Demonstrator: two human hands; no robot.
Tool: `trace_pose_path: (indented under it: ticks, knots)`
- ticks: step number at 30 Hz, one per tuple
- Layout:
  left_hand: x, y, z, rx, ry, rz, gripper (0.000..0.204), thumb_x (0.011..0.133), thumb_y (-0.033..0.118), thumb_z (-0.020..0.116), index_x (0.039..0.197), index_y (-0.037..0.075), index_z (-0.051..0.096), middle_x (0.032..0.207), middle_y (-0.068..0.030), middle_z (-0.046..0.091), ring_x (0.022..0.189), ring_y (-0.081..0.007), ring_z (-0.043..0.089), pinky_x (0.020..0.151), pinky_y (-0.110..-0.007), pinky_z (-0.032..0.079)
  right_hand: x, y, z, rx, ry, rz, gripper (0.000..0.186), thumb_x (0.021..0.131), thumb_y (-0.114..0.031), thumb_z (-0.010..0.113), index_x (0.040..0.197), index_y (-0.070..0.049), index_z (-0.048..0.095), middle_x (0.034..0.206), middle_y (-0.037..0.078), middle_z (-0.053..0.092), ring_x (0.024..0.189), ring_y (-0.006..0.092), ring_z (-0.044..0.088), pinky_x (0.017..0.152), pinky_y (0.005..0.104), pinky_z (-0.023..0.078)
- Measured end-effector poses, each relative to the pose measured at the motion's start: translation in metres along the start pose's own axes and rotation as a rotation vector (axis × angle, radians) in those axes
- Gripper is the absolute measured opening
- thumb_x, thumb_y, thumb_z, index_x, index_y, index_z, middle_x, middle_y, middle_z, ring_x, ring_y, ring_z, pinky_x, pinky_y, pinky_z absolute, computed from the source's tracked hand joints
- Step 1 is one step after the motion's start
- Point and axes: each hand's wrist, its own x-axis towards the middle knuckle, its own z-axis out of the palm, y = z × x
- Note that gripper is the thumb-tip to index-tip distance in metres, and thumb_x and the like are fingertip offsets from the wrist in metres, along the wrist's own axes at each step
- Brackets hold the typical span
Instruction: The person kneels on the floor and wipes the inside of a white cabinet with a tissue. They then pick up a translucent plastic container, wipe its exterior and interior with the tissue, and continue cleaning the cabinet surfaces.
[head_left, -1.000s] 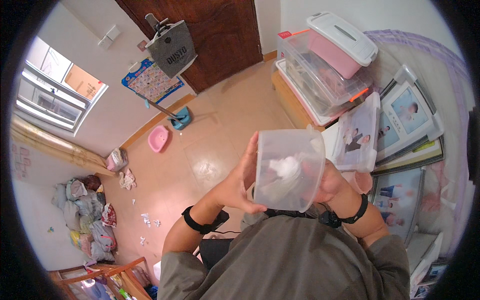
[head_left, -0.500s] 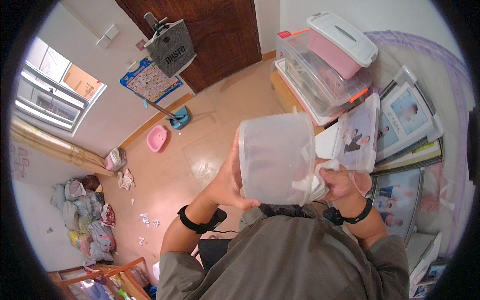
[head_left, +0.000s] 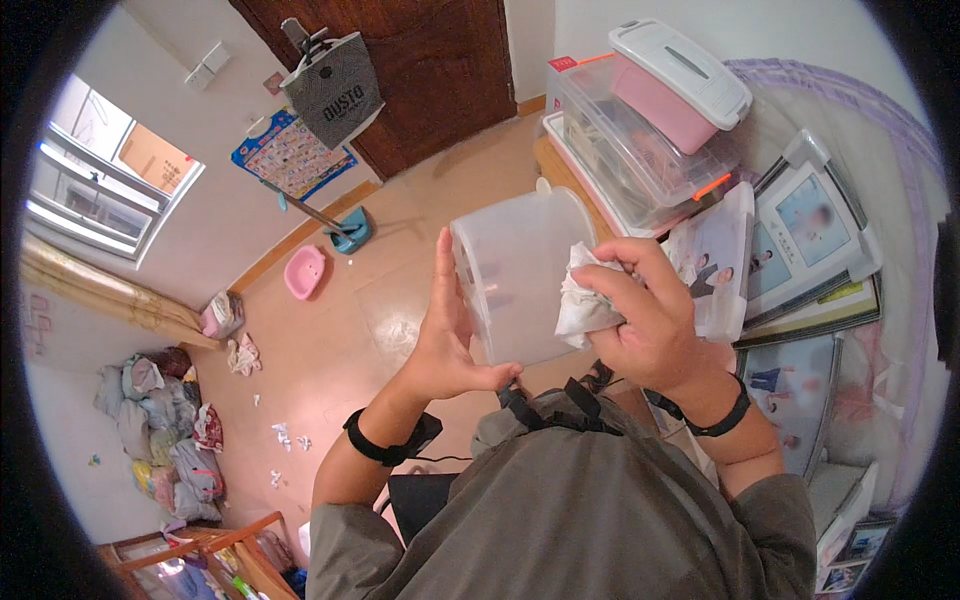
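A translucent plastic container (head_left: 515,275) with a small tab on its far rim is held up, tilted, in front of my chest. My left hand (head_left: 447,340) grips its left side, thumb along the lower edge and fingers stretched up the wall. A crumpled white wad of tissue or thin cloth (head_left: 587,300) is pinched in my right hand (head_left: 650,325). That wad rests against the container's right side. My right fingers curl over it from above.
Stacked plastic storage boxes (head_left: 640,140) stand at the far right, framed photos (head_left: 810,215) beside them. A pink basin (head_left: 305,272), a blue dustpan (head_left: 350,232) and white paper scraps (head_left: 282,436) lie on the floor. Bagged clothes (head_left: 165,430) are piled along the left wall.
My right hand has risen with the white wad, from the container's lower right edge to its right side. The container has shifted slightly left and tilted.
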Motion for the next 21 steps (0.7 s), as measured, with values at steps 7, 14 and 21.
trace_pose_path:
  ticks: [7,14,21]
  knots:
    - [-0.005,-0.001,0.004,0.047,0.014,0.040,0.145,0.056,0.011,0.085,0.156,0.009,-0.019,0.161,-0.0185,0.010,0.145,-0.0331,0.027,0.118,-0.045,0.027,-0.006,-0.008,0.003,0.057,-0.014,0.038,0.043,0.071,-0.004,0.079,0.112,-0.002,0.066,0.112,0.018,0.060,0.096,0.0326,0.064,0.079,0.0388,0.054]
    - [-0.005,0.005,0.008,0.089,-0.027,0.042,0.145,0.056,0.010,0.085,0.156,0.009,-0.020,0.160,-0.0182,0.011,0.144,-0.0326,0.029,0.117,-0.045,0.028,0.004,0.001,-0.007,-0.175,0.181,0.123,0.029,0.073,-0.003,0.081,0.098,-0.004,0.068,0.104,0.015,0.064,0.088,0.0299,0.067,0.075,0.0358,0.054]
    - [-0.005,0.002,0.013,0.044,-0.035,0.029,0.148,0.058,0.020,0.090,0.157,0.013,-0.020,0.163,-0.0140,0.007,0.149,-0.0310,0.019,0.118,-0.049,0.028,0.007,-0.005,-0.012,-0.086,0.140,0.116,0.026,0.071,-0.003,0.081,0.093,-0.003,0.069,0.100,0.014,0.065,0.087,0.0278,0.068,0.072,0.0342,0.055]
